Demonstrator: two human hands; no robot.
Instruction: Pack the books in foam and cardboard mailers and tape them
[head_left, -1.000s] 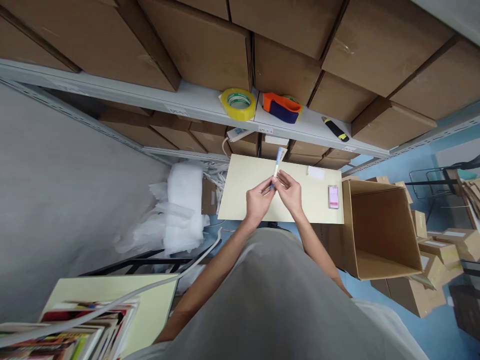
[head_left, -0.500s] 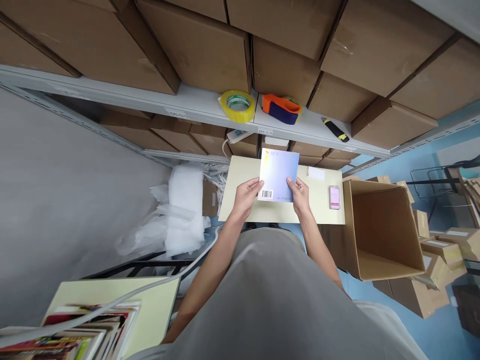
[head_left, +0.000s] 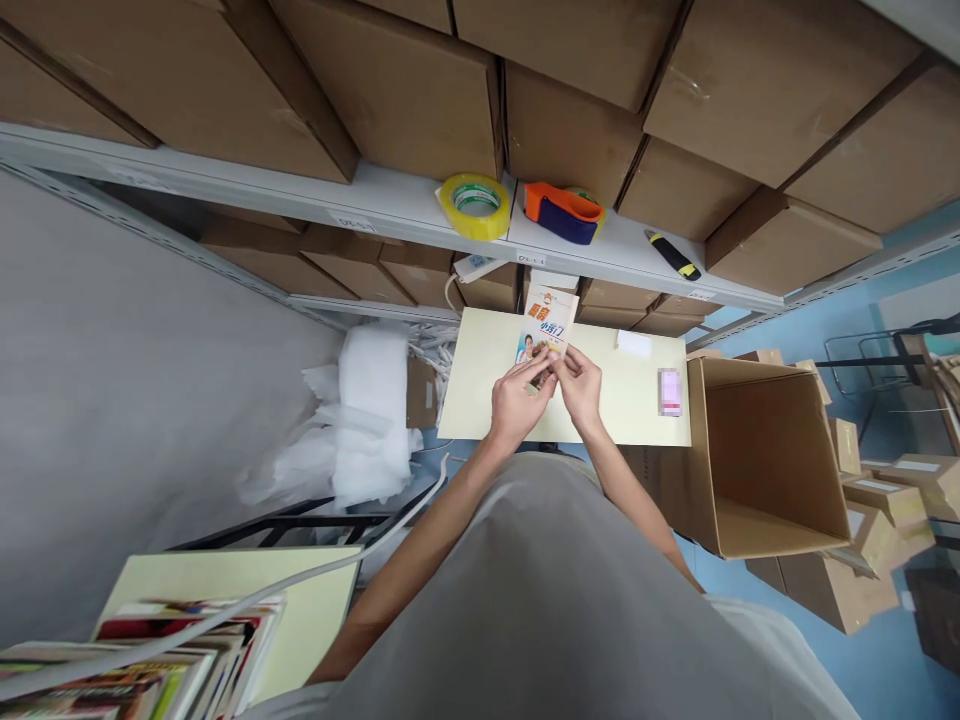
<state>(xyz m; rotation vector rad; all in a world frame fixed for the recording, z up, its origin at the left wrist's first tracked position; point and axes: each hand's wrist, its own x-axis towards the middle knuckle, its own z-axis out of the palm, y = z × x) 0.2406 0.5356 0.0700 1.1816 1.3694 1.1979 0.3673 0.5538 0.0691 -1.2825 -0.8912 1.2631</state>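
Note:
A thin book (head_left: pixel 546 318) is tilted over the small pale table (head_left: pixel 480 350), its illustrated cover with orange and blue lettering facing me. My left hand (head_left: pixel 519 405) grips its lower edge, the fingers lying across the bottom of the cover. Close beside it, my right hand (head_left: pixel 582 392) pinches the lower right corner. The two hands' fingertips meet near the book's bottom, hiding part of the picture there.
On the shelf ahead lie a yellow tape roll (head_left: pixel 475 207), an orange and blue tape dispenser (head_left: pixel 562 212) and a utility knife (head_left: pixel 673 256). A phone (head_left: pixel 670 392) rests on the table's right. An open carton (head_left: pixel 780 450) stands beside it; stacked books (head_left: pixel 187 660) sit lower left.
The book has been turned from its plain blue back with a barcode to its illustrated cover. My hands have drawn together from its two sides to its lower edge.

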